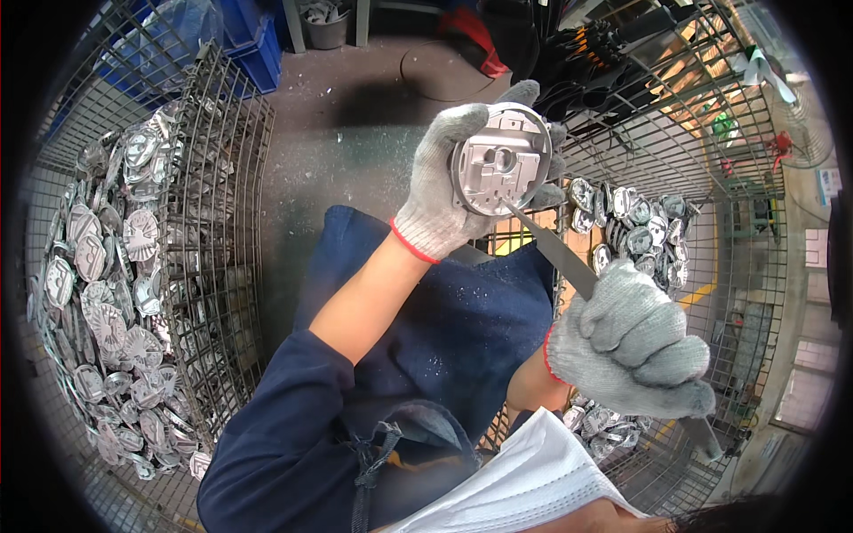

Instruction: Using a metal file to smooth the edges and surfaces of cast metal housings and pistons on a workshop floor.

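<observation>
My left hand, in a grey knit glove with a red cuff, holds up a round silver metal casting. Its fingers wrap round the rim, and the recessed face with a central hole is turned up. In my right hand, gloved alike, is a long flat file, gripped in a fist. The file's narrow tip meets the casting near its lower edge; whether it touches cannot be made out. The other end sticks out below the fist. A dark blue apron covers my lap.
A wire cage on the left is heaped with similar castings. More castings lie in a wire basket on the right. Blue crates, a grey bucket and dark umbrella-like bundles stand at the back.
</observation>
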Tool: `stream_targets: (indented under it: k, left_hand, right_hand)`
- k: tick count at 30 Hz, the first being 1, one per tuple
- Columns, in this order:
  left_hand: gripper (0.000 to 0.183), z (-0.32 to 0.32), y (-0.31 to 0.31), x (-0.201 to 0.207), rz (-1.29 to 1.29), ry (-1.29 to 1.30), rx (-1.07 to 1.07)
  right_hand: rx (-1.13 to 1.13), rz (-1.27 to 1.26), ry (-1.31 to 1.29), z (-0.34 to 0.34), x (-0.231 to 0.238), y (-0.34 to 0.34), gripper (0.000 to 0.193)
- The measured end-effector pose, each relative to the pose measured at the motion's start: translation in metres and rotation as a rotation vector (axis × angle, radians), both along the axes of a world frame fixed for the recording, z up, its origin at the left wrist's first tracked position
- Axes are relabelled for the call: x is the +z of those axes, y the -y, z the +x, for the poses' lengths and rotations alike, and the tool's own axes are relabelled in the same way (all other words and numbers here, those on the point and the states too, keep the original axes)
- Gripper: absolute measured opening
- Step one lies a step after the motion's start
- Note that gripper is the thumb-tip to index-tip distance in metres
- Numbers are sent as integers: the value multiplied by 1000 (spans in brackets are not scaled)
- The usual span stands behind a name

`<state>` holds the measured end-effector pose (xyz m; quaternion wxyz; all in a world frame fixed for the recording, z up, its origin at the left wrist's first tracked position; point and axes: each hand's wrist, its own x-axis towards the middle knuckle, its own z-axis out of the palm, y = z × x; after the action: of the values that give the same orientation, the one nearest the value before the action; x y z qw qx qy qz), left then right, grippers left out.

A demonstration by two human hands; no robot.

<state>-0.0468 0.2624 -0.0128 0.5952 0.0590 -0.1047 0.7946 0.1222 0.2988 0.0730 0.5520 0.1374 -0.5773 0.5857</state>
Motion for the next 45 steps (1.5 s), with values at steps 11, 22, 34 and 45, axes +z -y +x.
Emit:
stream_targets:
  k: [11,22,34,45]
  left_hand:
    - [62,2,2,5,-108,-62,60]
    - [58,10,-12,-4,-252,-354,-97]
    - [54,14,-10,-4,-211,-51,-76]
    - [62,11,-10,-9,-132,-43,-76]
  right_hand:
    - [67,82,-90,-15,-12,-9,50]
    - [74,-172,-60,-3,-11,2,57]
    - [-174,-84,-50,19,3,9,62]
    - [-113,-91,-42,20,-6,-2,64]
